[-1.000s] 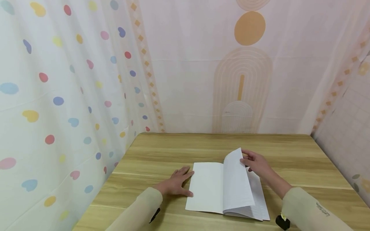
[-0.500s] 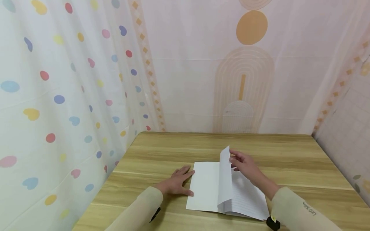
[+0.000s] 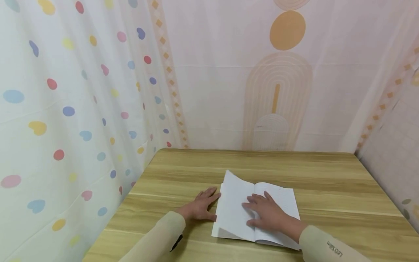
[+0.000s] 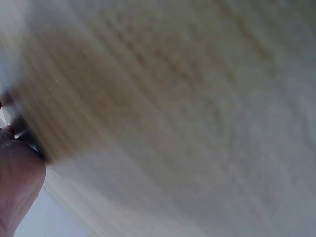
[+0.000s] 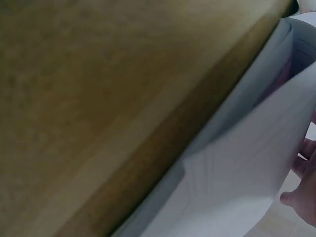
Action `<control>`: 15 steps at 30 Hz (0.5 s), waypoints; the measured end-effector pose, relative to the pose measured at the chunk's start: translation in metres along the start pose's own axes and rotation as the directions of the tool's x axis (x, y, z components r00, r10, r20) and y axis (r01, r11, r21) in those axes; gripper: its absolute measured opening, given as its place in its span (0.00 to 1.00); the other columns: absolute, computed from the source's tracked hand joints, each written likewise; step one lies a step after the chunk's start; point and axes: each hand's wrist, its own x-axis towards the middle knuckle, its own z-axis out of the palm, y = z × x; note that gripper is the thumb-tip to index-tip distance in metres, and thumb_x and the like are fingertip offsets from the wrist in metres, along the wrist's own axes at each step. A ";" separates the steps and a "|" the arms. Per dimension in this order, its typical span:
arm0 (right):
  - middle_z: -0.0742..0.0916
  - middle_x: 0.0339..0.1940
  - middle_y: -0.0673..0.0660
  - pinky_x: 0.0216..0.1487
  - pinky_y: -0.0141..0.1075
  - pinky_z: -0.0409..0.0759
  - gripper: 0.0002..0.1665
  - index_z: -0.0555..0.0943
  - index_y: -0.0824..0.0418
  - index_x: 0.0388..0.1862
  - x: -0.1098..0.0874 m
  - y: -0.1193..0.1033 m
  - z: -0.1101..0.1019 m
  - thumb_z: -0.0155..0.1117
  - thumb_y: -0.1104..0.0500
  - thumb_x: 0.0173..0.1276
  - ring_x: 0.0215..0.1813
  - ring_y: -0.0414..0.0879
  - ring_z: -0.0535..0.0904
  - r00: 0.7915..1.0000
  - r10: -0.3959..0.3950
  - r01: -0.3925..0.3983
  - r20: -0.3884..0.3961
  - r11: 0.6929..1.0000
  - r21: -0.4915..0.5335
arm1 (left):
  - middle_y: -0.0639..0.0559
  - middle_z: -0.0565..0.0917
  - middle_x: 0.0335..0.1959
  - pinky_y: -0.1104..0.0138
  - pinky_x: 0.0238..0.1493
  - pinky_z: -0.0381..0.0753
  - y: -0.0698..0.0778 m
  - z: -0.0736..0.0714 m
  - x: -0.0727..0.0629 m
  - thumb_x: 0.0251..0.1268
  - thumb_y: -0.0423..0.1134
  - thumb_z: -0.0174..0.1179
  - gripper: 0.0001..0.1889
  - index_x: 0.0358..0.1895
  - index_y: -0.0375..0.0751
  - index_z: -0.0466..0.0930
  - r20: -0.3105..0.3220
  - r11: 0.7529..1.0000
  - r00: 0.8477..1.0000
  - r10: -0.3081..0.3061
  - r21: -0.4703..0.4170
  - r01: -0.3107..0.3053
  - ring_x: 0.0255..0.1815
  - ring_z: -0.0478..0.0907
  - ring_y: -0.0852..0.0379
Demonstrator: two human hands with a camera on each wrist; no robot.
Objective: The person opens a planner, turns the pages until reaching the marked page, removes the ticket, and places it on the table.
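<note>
Both hands lie flat: right hand (image 3: 266,215) has swung a page over and now presses it onto the notebook (image 3: 281,198), fingers straight; left hand (image 3: 199,207) still steadies its edge on the desk (image 3: 327,174).

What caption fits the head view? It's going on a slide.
Right hand flat on an open notebook; left hand rests at its left edge on a wooden table.

Both hands down flat, palms under, fingers straight.
Left hand (image 3: 200,208) lies with fingers spread, pointing forward-right, forearm in a beige sleeve angling in from lower left. Right hand (image 3: 266,214) is flat, fingers extended leftward, sleeved forearm entering from lower right.
</note>
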 end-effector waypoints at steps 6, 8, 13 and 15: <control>0.74 0.70 0.63 0.71 0.67 0.48 0.33 0.79 0.54 0.65 -0.003 -0.003 0.000 0.67 0.40 0.65 0.74 0.62 0.64 0.995 0.032 -0.030 0.096 0.999 -0.025 | 0.39 0.48 0.80 0.46 0.76 0.38 -0.010 -0.003 0.005 0.63 0.50 0.67 0.47 0.79 0.41 0.52 -0.005 0.993 1.000 0.006 -0.118 -0.007 0.80 0.41 0.42; 0.74 0.70 0.63 0.71 0.67 0.48 0.33 0.79 0.54 0.65 -0.003 -0.003 0.001 0.67 0.40 0.65 0.74 0.62 0.64 0.994 0.030 -0.028 0.102 0.999 -0.023 | 0.38 0.48 0.80 0.45 0.76 0.38 -0.010 -0.007 0.004 0.69 0.48 0.62 0.42 0.79 0.40 0.50 -0.004 0.983 1.000 -0.005 -0.181 0.004 0.80 0.41 0.41; 0.75 0.70 0.63 0.70 0.67 0.51 0.32 0.79 0.55 0.64 -0.003 -0.001 0.002 0.68 0.41 0.65 0.73 0.62 0.64 0.995 0.025 -0.023 0.100 1.000 -0.019 | 0.41 0.47 0.81 0.46 0.76 0.38 -0.004 -0.007 0.001 0.72 0.57 0.55 0.41 0.80 0.42 0.50 0.014 0.989 0.999 -0.042 -0.142 0.043 0.80 0.39 0.43; 0.74 0.70 0.65 0.70 0.66 0.53 0.34 0.79 0.57 0.65 -0.003 0.001 0.002 0.69 0.41 0.65 0.73 0.63 0.64 0.996 0.022 -0.022 0.091 1.000 -0.010 | 0.42 0.44 0.81 0.46 0.76 0.37 -0.001 -0.004 0.000 0.66 0.63 0.59 0.47 0.80 0.44 0.49 0.029 0.995 0.998 -0.048 -0.086 0.051 0.81 0.37 0.45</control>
